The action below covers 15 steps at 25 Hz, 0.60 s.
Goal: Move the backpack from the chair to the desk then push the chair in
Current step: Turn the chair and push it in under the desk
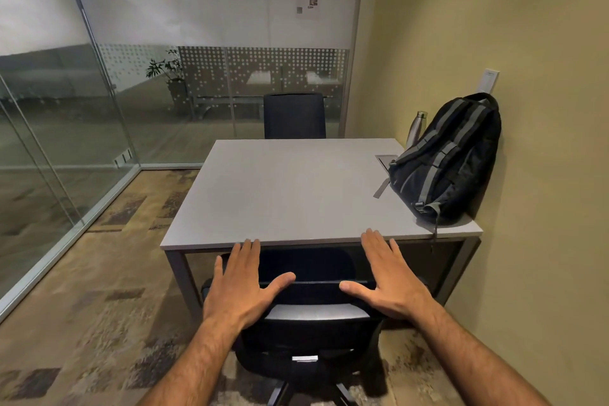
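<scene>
backpack (451, 161): already up on the worktop (280, 188), far right corner, propped against the wall (527, 109). a metal bottle (416, 128) stands just behind it.
step: bag move looks done; what's left is the chair push.
chair (309, 316): straight ahead of the person, backrest top nearest, seat partly under the worktop's near edge.
left hand (242, 287): flat, fingers spread wide, over the left end of the backrest top. holding nothing.
right hand (390, 280): same pose, over the right end. holding nothing.
contact: can't tell if palms press the backrest or float just above it.
key relation: push line runs from the hands straight forward under the worktop; backrest lies crosswise to it, one hand per end, both equally near.
risk: uneven push could swivel the chair on its castors.
other: second chair (294, 115) on the far side.
</scene>
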Each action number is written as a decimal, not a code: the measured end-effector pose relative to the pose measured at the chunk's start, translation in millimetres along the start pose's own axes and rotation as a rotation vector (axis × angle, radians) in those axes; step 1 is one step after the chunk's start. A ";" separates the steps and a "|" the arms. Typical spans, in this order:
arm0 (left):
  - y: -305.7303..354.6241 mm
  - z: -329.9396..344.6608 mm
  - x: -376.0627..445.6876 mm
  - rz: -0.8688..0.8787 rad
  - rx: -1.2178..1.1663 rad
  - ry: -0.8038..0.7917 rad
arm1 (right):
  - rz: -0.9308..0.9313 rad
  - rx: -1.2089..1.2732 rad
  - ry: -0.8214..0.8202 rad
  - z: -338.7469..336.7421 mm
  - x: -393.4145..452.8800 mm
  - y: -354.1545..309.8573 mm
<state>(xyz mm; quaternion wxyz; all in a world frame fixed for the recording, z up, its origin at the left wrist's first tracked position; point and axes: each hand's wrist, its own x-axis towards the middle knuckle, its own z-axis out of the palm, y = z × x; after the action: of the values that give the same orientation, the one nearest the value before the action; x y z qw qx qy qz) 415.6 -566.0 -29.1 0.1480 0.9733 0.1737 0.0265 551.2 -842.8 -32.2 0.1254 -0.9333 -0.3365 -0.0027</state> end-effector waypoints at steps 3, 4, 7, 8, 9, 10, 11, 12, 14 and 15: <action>2.1 3.7 37.3 -0.003 0.000 -0.001 | 0.008 -0.018 -0.009 -0.6 32.1 14.9; 2.5 4.7 49.1 -0.003 0.006 -0.002 | 0.012 -0.026 -0.011 -0.6 42.4 19.1; 2.4 6.2 82.2 0.000 0.026 -0.010 | 0.021 -0.046 -0.020 -2.5 71.6 28.3; 2.4 6.5 93.8 -0.002 0.029 -0.014 | 0.023 -0.048 -0.019 -3.5 81.2 31.3; 2.2 7.0 103.7 -0.002 0.029 -0.018 | 0.022 -0.050 -0.022 -4.4 89.6 34.0; 2.1 7.4 113.9 0.001 0.025 -0.020 | 0.021 -0.049 -0.028 -5.0 98.4 37.6; 2.2 7.3 123.8 0.005 0.021 -0.020 | 0.023 -0.045 -0.028 -5.3 107.1 41.0; 1.9 7.3 133.3 0.006 0.019 -0.019 | 0.026 -0.042 -0.027 -5.5 115.5 44.1; 1.9 7.5 153.1 0.005 0.019 -0.019 | 0.030 -0.040 -0.037 -5.7 132.8 50.1; 1.7 7.4 161.7 0.006 0.018 -0.019 | 0.030 -0.044 -0.045 -5.5 141.2 52.9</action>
<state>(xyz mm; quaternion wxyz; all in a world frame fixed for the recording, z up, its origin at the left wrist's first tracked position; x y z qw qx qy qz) 568.7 -513.7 -35.7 0.1407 0.9753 0.1695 0.0159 694.1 -794.8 -26.5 0.0973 -0.9406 -0.3250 0.0125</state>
